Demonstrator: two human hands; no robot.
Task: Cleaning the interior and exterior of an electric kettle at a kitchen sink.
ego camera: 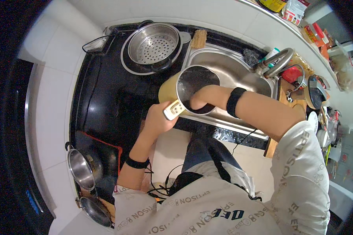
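Observation:
A yellow pot [168, 91] with a dark inside is held tilted over the left part of the stainless steel sink [236, 69]. My left hand [160, 119] grips its short, cream-coloured handle [174, 110]. Into the pot's mouth reaches my right hand [200, 100], bent at the wrist. Its fingers are hidden inside, so what they hold or touch does not show. Black bands circle both of my forearms.
Left of the sink, a steel steamer basket [154, 44] sits on the black counter [114, 91]. A scrub brush [199, 39], steel wool [251, 57] and the faucet [279, 63] line the sink's back edge. Two more pans, a steel pot [81, 169] and a frying pan [95, 212], stand lower left.

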